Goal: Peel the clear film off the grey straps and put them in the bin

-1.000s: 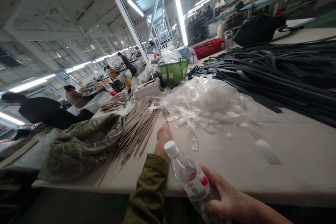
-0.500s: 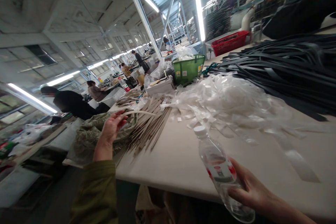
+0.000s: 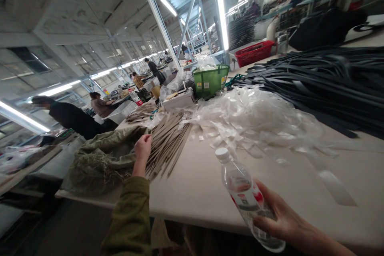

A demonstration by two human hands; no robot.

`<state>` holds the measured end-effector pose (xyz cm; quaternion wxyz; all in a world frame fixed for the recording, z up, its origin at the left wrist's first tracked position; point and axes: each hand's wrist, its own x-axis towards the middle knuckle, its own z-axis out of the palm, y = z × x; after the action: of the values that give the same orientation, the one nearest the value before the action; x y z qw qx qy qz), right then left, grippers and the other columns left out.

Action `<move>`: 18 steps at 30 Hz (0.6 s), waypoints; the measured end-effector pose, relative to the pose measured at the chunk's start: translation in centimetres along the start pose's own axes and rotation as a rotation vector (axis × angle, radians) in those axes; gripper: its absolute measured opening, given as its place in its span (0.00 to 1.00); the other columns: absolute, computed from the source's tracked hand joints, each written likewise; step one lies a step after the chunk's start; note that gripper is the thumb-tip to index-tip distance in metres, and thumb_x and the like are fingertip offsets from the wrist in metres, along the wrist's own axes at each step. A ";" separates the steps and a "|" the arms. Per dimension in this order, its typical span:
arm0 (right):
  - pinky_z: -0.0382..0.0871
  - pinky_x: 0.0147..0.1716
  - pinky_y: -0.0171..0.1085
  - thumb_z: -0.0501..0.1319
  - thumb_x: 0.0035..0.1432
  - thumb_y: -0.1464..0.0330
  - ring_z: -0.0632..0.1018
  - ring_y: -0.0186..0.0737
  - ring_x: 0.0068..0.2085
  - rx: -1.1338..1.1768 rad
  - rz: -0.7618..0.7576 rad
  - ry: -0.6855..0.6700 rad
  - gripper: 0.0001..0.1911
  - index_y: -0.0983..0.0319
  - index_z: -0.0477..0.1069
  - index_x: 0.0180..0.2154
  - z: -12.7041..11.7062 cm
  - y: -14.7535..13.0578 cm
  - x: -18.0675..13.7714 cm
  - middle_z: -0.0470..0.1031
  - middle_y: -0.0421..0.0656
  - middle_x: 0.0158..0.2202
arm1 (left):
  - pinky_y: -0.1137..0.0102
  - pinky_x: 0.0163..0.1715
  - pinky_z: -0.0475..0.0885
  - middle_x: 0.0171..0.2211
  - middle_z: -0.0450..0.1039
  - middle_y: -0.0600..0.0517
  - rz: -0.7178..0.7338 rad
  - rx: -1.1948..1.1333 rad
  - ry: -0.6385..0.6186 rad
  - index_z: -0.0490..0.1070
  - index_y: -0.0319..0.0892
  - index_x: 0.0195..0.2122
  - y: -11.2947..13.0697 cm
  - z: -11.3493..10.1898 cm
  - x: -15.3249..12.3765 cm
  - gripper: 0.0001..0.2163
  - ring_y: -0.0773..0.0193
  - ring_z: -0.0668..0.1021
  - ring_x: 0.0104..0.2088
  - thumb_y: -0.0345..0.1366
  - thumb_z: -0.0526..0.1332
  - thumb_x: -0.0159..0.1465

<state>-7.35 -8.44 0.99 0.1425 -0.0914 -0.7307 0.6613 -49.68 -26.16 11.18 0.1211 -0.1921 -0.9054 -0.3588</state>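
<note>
My right hand (image 3: pixel 280 218) grips a clear plastic water bottle (image 3: pixel 244 198) with a white cap and a red-and-white label, held tilted above the near edge of the table (image 3: pixel 207 192). My left hand (image 3: pixel 142 148), in an olive sleeve, rests with fingers curled at the near end of a pile of tan strips (image 3: pixel 168 140). It sits right beside an olive-green cloth sack (image 3: pixel 105 156) at the table's left corner. Whether the fingers hold a strip is hidden.
A heap of clear plastic slips (image 3: pixel 252 116) lies mid-table, and black straps (image 3: pixel 324 80) cover the right side. Behind them stand a green basket (image 3: pixel 210 80), a red basket (image 3: pixel 253 53) and a white box (image 3: pixel 178 100). People work at benches to the left (image 3: pixel 72 116).
My left hand left the table's middle, swung left lifting a tan strip, and now lies lower on the strip pile by the sack. The bottle in my right hand shifted right.
</note>
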 end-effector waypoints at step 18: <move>0.70 0.53 0.52 0.64 0.53 0.48 0.76 0.61 0.54 0.146 -0.008 0.097 0.41 0.60 0.60 0.63 -1.7 3.1 0.0 0.76 0.54 0.53 | 0.57 0.44 0.76 0.48 0.74 0.46 -0.089 0.112 -0.594 0.71 0.39 0.49 12.4 21.6 -2.2 0.14 0.58 0.78 0.44 0.41 0.62 0.66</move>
<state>-6.93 -6.47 -1.92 0.1864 -0.1097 -0.6733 0.7070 -44.09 -3.44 2.46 -0.1543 -0.2418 -0.9270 -0.2415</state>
